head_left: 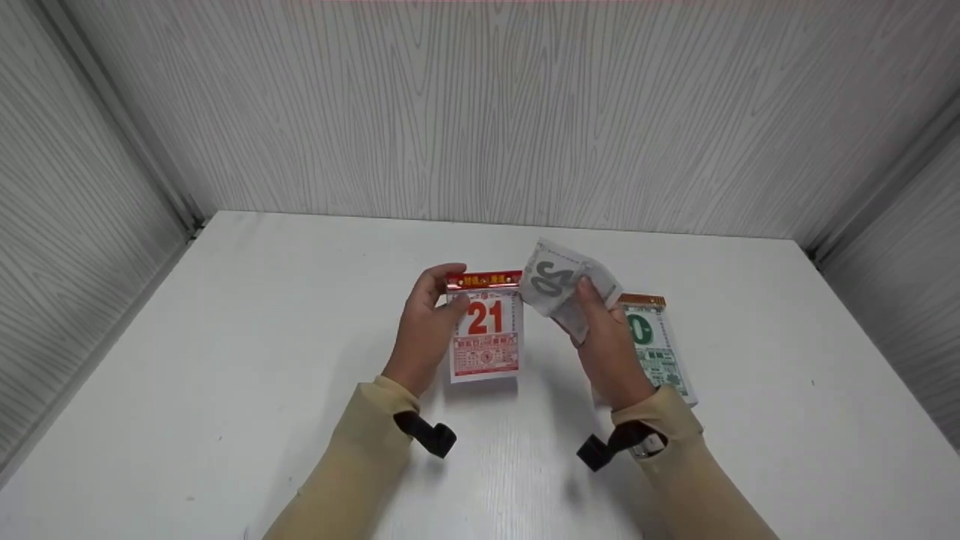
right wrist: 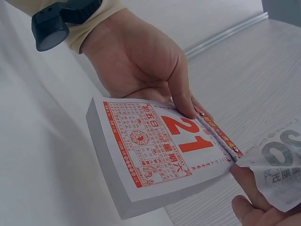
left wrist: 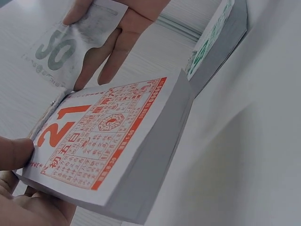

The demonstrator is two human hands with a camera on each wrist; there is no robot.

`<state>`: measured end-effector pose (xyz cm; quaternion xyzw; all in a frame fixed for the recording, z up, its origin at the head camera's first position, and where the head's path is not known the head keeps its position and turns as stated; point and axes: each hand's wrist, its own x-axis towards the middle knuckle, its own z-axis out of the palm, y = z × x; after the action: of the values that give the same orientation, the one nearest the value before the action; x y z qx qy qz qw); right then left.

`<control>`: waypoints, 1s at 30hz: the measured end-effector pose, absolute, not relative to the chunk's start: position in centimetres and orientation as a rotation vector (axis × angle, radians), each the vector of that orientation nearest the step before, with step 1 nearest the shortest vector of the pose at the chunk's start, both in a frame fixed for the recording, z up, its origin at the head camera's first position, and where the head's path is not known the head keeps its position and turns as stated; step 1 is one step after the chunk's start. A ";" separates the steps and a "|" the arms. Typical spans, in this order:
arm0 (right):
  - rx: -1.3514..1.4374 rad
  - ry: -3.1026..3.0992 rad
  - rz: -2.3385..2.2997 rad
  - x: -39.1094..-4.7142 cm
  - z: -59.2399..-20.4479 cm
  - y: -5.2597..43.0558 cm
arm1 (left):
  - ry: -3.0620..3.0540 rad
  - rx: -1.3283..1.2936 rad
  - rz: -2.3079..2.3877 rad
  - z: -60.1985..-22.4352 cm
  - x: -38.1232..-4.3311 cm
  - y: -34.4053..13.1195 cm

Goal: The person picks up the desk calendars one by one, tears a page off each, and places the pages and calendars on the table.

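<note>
At the bottom of the head view, two tan sleeves (head_left: 341,465) carry black wrist cameras (head_left: 439,439). Near the centre, the left hand (head_left: 429,330) grips a red-numbered calendar (head_left: 486,352) showing 21; the right hand (head_left: 606,349) pinches a creased sheet (head_left: 553,277) at that calendar's upper right corner. Right of centre, a green-numbered calendar (head_left: 661,349) lies partly behind the right hand on the white table (head_left: 187,360); a grained wall (head_left: 480,112) fills the top.

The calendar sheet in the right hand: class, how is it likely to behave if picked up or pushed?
The calendar sheet is probably floppy, since it bends and creases in the right hand. It is likely light and easy to tear: the paper looks thin enough for grey digits to show through reversed. Pushed edge-on, it would probably buckle along those creases.
</note>
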<state>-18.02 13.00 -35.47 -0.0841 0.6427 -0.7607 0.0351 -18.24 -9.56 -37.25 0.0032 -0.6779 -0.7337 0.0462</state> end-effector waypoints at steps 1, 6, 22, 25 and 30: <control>-0.257 1.982 -2.333 -18.0 -35.5 13.0 | -2.062 0.007 -2.246 -37.3 -18.3 -9.6; -0.221 1.990 -2.341 -18.0 -35.5 12.9 | -2.018 -0.018 -2.292 -37.4 -18.3 -9.9; -0.122 2.074 -2.360 -18.4 -35.5 12.9 | -1.945 -0.084 -2.332 -37.3 -18.3 -10.2; -0.153 2.065 -2.385 -18.5 -35.5 12.9 | -1.954 -0.090 -2.318 -37.3 -18.2 -10.2; -0.222 2.125 -2.375 -18.5 -35.5 13.0 | -1.958 -0.044 -2.277 -37.4 -18.2 -10.2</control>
<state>-18.49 13.01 -35.53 -0.0696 0.6650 -0.7431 -0.0266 -18.23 -10.24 -37.38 -0.0145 -0.6503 -0.7564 0.0690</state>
